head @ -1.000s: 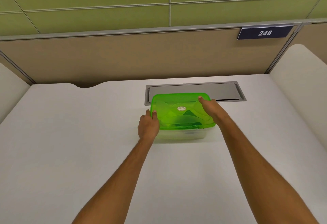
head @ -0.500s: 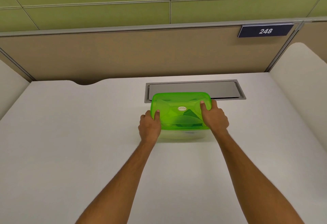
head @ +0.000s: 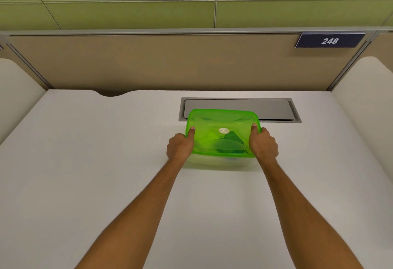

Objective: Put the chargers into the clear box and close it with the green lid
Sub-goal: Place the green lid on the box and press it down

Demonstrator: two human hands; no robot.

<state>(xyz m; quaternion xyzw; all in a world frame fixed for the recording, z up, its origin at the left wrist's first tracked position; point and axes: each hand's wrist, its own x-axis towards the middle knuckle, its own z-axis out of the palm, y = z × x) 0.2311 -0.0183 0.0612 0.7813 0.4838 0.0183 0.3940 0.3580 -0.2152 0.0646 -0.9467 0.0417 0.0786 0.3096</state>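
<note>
From the head view, the clear box [head: 221, 162] sits on the white tabletop [head: 85, 173], toward the far middle, its far edge overlapping the near edge of a grey metal hatch [head: 274, 109] set into the surface. The green lid [head: 221, 120] lies flat on top of the box and covers it from edge to edge; only a pale strip of the box's front wall shows below the lid's near rim. Dark shapes, the chargers [head: 229, 145], show through the translucent lid in the right half of the box, blurred by the plastic. A small round white sticker [head: 223, 130] sits near the middle of the lid.

The left hand [head: 180, 146] is closed on the left end of the box, thumb pressed down on top of the lid and fingers curled down the side. The right hand [head: 263, 145] grips the right end the same way, thumb on the lid near its far right corner, fingers wrapped round the edge. Both forearms reach in from the bottom of the view.

Behind the tabletop stands a tan partition [head: 170, 64] with a dark plate reading 248 [head: 329, 40] at its upper right.
</note>
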